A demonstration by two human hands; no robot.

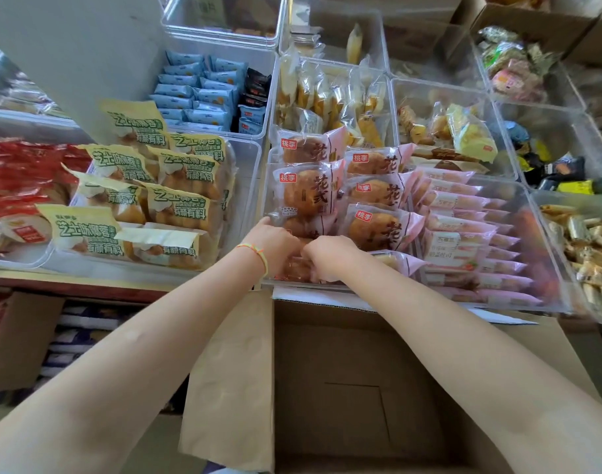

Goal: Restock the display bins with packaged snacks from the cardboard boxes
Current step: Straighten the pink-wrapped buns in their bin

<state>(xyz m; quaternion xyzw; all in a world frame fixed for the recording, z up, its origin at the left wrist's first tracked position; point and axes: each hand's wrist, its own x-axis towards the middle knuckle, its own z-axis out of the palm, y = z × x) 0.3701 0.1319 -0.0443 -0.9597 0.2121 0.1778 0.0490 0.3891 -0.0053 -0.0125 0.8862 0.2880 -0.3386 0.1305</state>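
Note:
A clear display bin (266,172) in the middle holds several pink packets of round brown pastry (378,227), stacked in two columns. My left hand (275,241), with a coloured band on its wrist, reaches into the bin's near left corner and its fingers curl round a pastry packet (294,268) at the front. My right hand (330,256) is right beside it, fingers curled down onto the same front packets. Below my arms an open cardboard box (354,388) shows a bare brown bottom.
Left bin (248,159) holds yellow-green bread packets (176,203); further left are red packets (22,179). Right bin holds pink slim packets (464,234). Behind are blue packets (197,90), yellow sticks (330,97) and mixed sweets. More cardboard boxes stand at lower left (15,336) and top right.

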